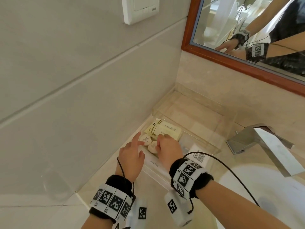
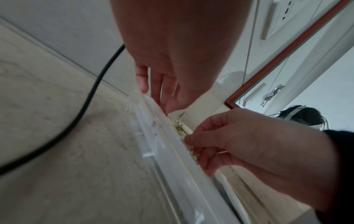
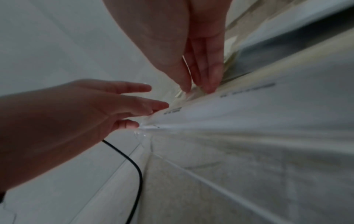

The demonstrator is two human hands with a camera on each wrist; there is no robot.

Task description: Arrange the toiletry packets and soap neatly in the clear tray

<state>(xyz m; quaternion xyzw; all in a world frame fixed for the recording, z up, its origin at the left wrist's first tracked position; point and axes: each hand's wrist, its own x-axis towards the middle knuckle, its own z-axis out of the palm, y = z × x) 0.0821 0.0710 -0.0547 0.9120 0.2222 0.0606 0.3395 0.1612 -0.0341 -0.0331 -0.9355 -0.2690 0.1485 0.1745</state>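
A: Made out a clear tray (image 1: 229, 116), rectangular, with thin glossy walls, pushed into the corner between the tiled wall and the veined marble counter (image 1: 206, 96).

B: And inside?

A: Found cream packets (image 1: 166, 129), flat and oblong with gold stripes, stacked against the tray's left wall. Found two round soaps (image 1: 146, 140) in pleated white paper just beside them, on the near side. Spotted flat white packets (image 1: 198, 157) with small black print at the near end.

B: Checked the hands?

A: Saw the left hand (image 1: 132, 156) released, with straight spread fingers, the forefinger out over the soaps and the little finger by the tray's near corner. Saw the right hand (image 1: 170, 147) reaching down into the tray, pinching the near edge of the cream packets between thumb and fingertips.

B: Any room to move?

A: Noted open floor across the tray's far half and along its right wall. Judged the left side tight, with the rim close against the tiles; could not tell whether touching. Placed a boxy chrome tap (image 1: 264, 142) apart on the right, above a smooth white basin (image 1: 247, 187).
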